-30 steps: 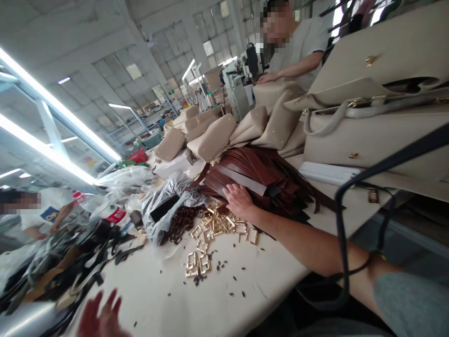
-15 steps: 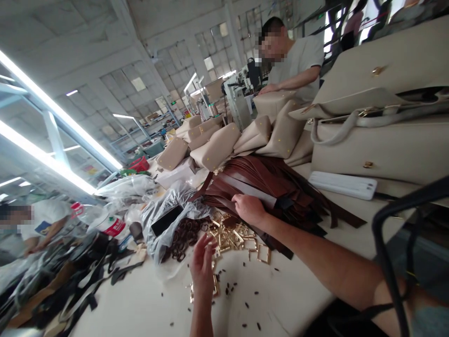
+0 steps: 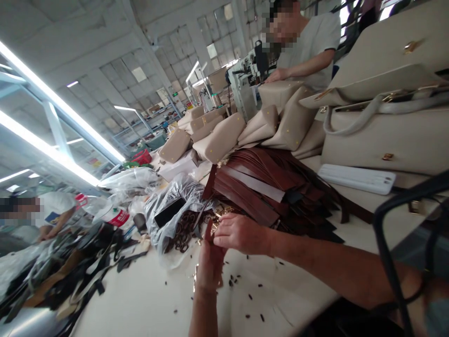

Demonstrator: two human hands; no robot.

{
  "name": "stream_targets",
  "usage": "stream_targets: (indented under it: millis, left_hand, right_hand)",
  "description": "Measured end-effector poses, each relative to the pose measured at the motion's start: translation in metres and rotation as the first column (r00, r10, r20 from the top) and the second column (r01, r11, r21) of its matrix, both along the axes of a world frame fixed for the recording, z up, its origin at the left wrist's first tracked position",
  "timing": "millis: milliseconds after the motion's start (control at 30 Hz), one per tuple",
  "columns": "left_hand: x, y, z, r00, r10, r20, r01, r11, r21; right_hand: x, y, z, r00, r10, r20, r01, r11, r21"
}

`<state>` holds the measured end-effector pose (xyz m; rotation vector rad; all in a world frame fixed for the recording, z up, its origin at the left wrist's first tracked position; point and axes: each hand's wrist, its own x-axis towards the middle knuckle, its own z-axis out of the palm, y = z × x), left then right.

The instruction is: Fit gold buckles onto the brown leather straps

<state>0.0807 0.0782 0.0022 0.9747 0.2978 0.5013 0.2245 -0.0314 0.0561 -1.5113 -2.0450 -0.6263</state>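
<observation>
My left hand [image 3: 211, 262] and my right hand [image 3: 240, 232] meet over the table, fingertips touching. Both have their fingers closed. A narrow leather strip [image 3: 200, 219] sticks up from between them, dark grey on the side I see. What else my left fingers hold is hidden. Gold rectangular buckles [image 3: 218, 220] lie in a heap just behind the hands, mostly covered by them. Beyond my right hand spreads a large bundle of brown leather strips [image 3: 245, 185]. Brown rings [image 3: 179, 236] spill from a clear plastic bag [image 3: 163, 199] to the left.
Small black bits [image 3: 231, 281] are scattered over the pale table [image 3: 140, 295]. A black phone [image 3: 170, 212] lies on the bag. Beige handbags [image 3: 393, 135] and a white case [image 3: 358, 179] stand at right. A co-worker [image 3: 305, 51] works behind a row of beige bags [image 3: 219, 138].
My right hand has come from the leather bundle down and left to my left hand, with a strip now between them. The view has shifted slightly.
</observation>
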Motion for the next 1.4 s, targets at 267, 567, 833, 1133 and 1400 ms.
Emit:
stream_targets:
  millis: [267,567,833,1133,1400]
  left_hand:
    - [-0.028,0.052,0.013,0.919,0.387,0.071,-0.381,0.921,-0.080]
    - [-0.036,0.056,0.023,0.900,0.399,-0.177,-0.431,0.874,-0.226]
    - [-0.031,0.050,0.032,0.826,0.541,-0.159,-0.564,0.785,-0.256]
    - [-0.005,0.017,0.007,0.900,0.377,-0.218,-0.396,0.917,-0.051]
    - [-0.008,0.011,0.008,0.917,0.318,-0.241,-0.327,0.945,-0.001]
  right_hand:
    - [0.020,-0.003,0.004,0.987,-0.128,-0.097,0.140,0.982,0.130]
    - [0.063,-0.014,0.020,0.864,-0.463,-0.198,0.496,0.851,0.175]
    - [0.094,-0.027,0.031,0.765,-0.580,-0.280,0.644,0.685,0.341]
    - [0.023,0.003,0.000,0.969,-0.163,-0.186,0.191,0.971,0.147]
    - [0.018,0.021,-0.035,0.927,0.000,-0.376,-0.094,0.969,-0.230]
